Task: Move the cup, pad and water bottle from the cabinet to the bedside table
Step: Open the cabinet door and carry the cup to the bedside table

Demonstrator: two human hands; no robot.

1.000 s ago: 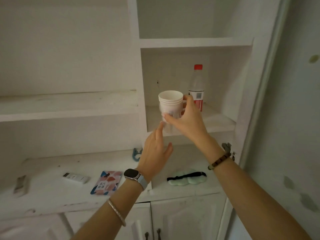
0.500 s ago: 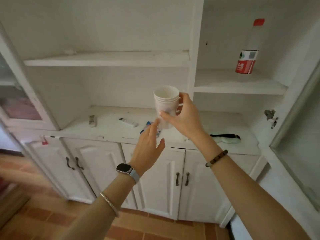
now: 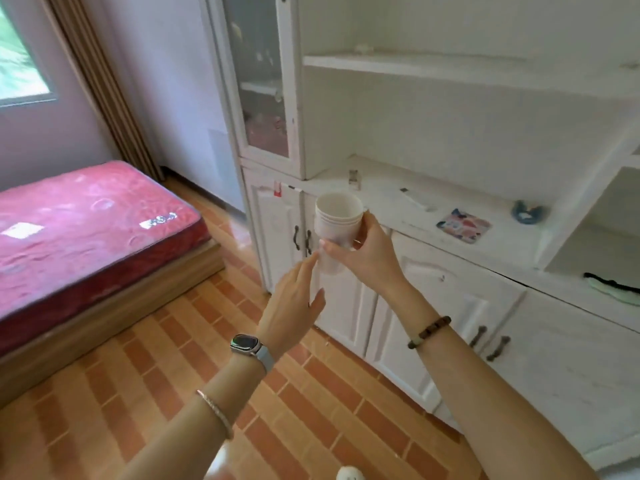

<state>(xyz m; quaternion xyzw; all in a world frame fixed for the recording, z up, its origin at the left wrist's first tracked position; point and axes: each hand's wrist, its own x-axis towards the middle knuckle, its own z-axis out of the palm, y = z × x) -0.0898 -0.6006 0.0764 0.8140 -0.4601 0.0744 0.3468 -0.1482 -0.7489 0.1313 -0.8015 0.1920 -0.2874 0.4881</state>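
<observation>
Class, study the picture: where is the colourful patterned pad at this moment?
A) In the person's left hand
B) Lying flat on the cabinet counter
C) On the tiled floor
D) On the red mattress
B: the pad lies flat on the cabinet counter, while the right hand grips only the cup and the left hand holds nothing.

Pad (image 3: pixel 464 225) on cabinet (image 3: pixel 381 188) counter; bed (image 3: pixel 86 230) left of cabinet.
</observation>
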